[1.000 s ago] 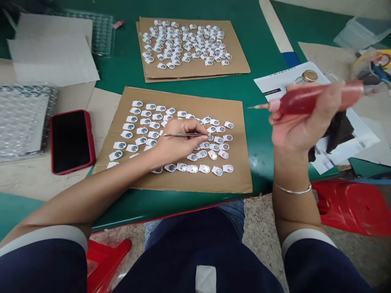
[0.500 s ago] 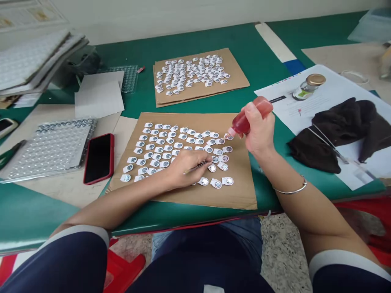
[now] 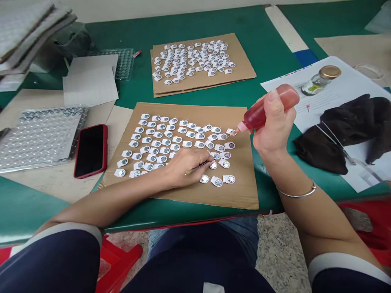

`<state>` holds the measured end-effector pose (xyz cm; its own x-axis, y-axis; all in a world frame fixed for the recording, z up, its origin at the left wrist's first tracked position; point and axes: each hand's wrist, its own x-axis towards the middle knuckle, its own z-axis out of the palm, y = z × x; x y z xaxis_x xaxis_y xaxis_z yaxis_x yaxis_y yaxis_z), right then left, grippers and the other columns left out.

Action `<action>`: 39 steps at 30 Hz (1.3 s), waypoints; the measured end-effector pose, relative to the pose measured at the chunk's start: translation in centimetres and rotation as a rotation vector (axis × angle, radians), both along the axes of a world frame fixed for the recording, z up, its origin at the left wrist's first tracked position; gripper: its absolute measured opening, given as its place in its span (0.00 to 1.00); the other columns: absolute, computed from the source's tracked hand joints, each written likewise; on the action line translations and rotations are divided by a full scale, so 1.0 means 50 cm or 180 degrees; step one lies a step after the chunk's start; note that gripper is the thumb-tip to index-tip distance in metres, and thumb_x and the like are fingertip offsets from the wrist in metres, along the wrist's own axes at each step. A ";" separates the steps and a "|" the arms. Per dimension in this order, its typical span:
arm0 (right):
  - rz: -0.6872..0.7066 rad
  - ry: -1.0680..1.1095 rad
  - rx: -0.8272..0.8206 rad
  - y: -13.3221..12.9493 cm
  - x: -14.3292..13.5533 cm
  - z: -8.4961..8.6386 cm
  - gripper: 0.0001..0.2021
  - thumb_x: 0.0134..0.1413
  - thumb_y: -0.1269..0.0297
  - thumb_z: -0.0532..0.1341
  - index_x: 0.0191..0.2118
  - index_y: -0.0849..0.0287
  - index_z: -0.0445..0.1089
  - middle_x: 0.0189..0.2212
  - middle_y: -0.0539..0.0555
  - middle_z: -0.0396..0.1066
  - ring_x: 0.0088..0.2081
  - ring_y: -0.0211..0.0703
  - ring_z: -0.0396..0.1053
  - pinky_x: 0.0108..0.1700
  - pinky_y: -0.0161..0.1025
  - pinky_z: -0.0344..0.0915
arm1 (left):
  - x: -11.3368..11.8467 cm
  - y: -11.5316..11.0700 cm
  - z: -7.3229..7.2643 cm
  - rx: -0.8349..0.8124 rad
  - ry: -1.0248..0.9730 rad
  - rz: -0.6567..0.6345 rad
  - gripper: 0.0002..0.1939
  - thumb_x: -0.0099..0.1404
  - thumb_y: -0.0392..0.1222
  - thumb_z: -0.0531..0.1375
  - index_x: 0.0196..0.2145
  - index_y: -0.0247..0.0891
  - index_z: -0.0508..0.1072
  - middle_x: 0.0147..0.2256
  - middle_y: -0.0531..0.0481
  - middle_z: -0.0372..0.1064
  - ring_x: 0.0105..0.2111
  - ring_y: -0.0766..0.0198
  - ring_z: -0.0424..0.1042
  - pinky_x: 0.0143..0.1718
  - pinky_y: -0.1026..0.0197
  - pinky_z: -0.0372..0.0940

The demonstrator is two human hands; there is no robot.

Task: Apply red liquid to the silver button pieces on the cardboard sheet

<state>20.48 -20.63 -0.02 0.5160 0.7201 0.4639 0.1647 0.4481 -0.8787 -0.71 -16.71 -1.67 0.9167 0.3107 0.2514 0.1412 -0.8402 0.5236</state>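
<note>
In the head view, your right hand (image 3: pixel 275 124) grips the red bottle (image 3: pixel 271 106) — tip angled down at the near board's (image 3: pixel 183 197) upper-right tags (image 3: pixel 229 145). Your left hand (image 3: pixel 187 167) rests over that board, its grip pinching a thin metal tool (image 3: pixel 197 167) — beside the phone (image 3: pixel 91 151) lies bubble wrap (image 3: pixel 42 136).

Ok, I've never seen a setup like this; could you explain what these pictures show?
There is no robot: these are a person's bare hands, seen by one head-worn camera looking forward and down. On the green table lie a front cardboard sheet and a rear cardboard stack, both bearing small white tagged pieces. The left hand holds a thin metal tool; the right hand holds a red bottle, its nozzle pointing toward the front pieces. A phone lies left, a glass jar and dark cloth right.
</note>
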 end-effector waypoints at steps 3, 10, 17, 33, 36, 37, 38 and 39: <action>0.0022 0.0181 -0.0144 -0.005 -0.008 0.009 0.20 0.51 0.42 0.55 0.26 0.55 0.62 0.15 0.49 0.58 0.25 0.47 0.70 0.18 0.39 0.61 | 0.000 0.000 -0.002 0.0042 -0.0100 -0.0070 0.07 0.59 0.29 0.54 0.34 0.35 0.70 0.32 0.50 0.73 0.34 0.65 0.72 0.35 0.63 0.67; 0.0222 -0.0118 -0.0504 -0.008 -0.032 0.011 0.16 0.53 0.49 0.58 0.25 0.54 0.58 0.14 0.46 0.60 0.16 0.38 0.64 0.14 0.36 0.55 | 0.000 -0.011 0.002 0.0547 0.0150 -0.0121 0.06 0.59 0.30 0.53 0.34 0.34 0.68 0.29 0.50 0.71 0.30 0.65 0.72 0.31 0.65 0.66; 0.0380 -0.0736 -0.1061 -0.019 -0.049 -0.022 0.16 0.47 0.48 0.62 0.30 0.55 0.61 0.19 0.48 0.66 0.21 0.40 0.68 0.24 0.41 0.65 | 0.008 -0.047 0.010 0.1622 0.0490 -0.0446 0.09 0.60 0.26 0.47 0.31 0.30 0.66 0.27 0.45 0.69 0.23 0.63 0.69 0.24 0.62 0.66; 0.0003 -0.1785 -0.1127 -0.015 -0.060 -0.028 0.14 0.46 0.51 0.63 0.26 0.57 0.66 0.24 0.51 0.69 0.28 0.39 0.66 0.31 0.42 0.64 | 0.011 -0.071 0.008 0.2512 0.0276 -0.0444 0.09 0.61 0.26 0.48 0.30 0.29 0.67 0.34 0.35 0.73 0.24 0.62 0.71 0.19 0.63 0.66; 0.0010 -0.1792 -0.1222 -0.015 -0.060 -0.029 0.14 0.46 0.50 0.63 0.27 0.57 0.66 0.25 0.51 0.70 0.28 0.40 0.67 0.32 0.43 0.64 | 0.012 -0.072 0.004 0.2499 0.0224 -0.0402 0.08 0.61 0.26 0.49 0.30 0.30 0.67 0.33 0.36 0.73 0.24 0.61 0.72 0.20 0.63 0.67; 0.0012 -0.1792 -0.1243 -0.015 -0.060 -0.029 0.14 0.46 0.50 0.63 0.27 0.57 0.66 0.25 0.51 0.70 0.28 0.40 0.67 0.33 0.43 0.63 | 0.012 -0.072 0.002 0.2493 0.0200 -0.0382 0.07 0.61 0.26 0.50 0.29 0.30 0.66 0.33 0.36 0.73 0.24 0.61 0.71 0.20 0.63 0.66; 0.0020 -0.1791 -0.1262 -0.016 -0.061 -0.029 0.14 0.46 0.50 0.63 0.27 0.57 0.66 0.25 0.51 0.70 0.28 0.40 0.67 0.33 0.43 0.63 | 0.013 -0.072 0.002 0.2487 0.0176 -0.0368 0.07 0.60 0.27 0.50 0.29 0.30 0.66 0.32 0.37 0.73 0.24 0.61 0.71 0.20 0.63 0.66; 0.0036 -0.1790 -0.1282 -0.016 -0.061 -0.029 0.14 0.46 0.51 0.63 0.27 0.57 0.66 0.25 0.51 0.70 0.29 0.40 0.67 0.32 0.43 0.63 | 0.013 -0.072 0.001 0.2481 0.0157 -0.0364 0.07 0.60 0.27 0.50 0.28 0.30 0.66 0.31 0.37 0.73 0.23 0.61 0.71 0.19 0.63 0.66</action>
<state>17.43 -21.42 -1.47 0.2668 0.8964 0.3540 0.6412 0.1091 -0.7596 -0.04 -20.29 -1.61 0.9480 -0.0354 0.3162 0.0394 -0.9731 -0.2270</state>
